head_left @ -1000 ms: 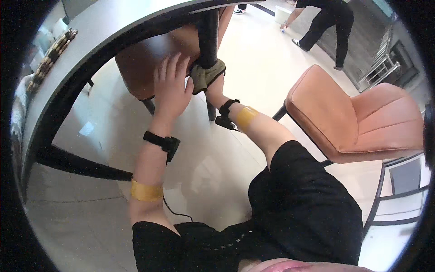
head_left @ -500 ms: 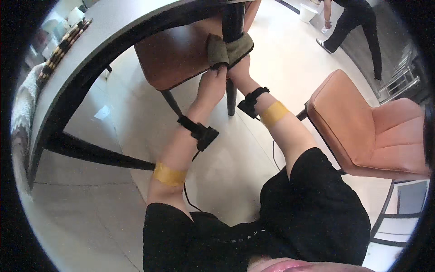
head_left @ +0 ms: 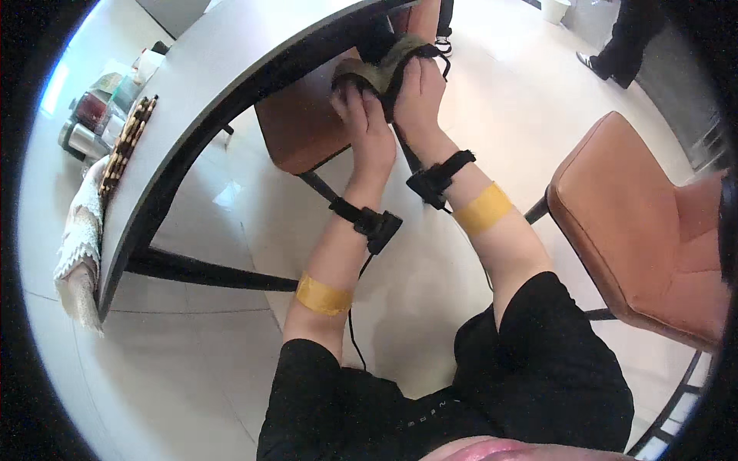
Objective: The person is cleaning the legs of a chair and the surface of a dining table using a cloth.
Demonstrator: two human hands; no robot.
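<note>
Both your hands are at the top centre of the frame, up under the worktop (head_left: 207, 65) edge. Left hand (head_left: 371, 131): fingers curled, gripping the left part of the green-brown cloth (head_left: 406, 52). Right hand (head_left: 420, 96): fingers bent over the cloth's right part, gripping too. Cloth sits against the dark table leg (head_left: 375, 48), spread to both sides of it; can't tell if it goes all the way round.

Progress: cloth is in place at the leg, both hands on it, so this reads as partway through. Letting go isn't done. How much of the leg the cloth has covered, and how its surface looks underneath, can't be told; your hands and the cloth hide most of it.

Around you: brown chair (head_left: 300, 127) just left of the leg, orange-brown chair (head_left: 615, 223) at right of frame, well apart from your hands. Upper left, on the worktop: beaded brown roll (head_left: 129, 146), with a white lacy cloth (head_left: 79, 238) hanging off the edge. Another person's dark trouser leg (head_left: 634, 42), upper right.
</note>
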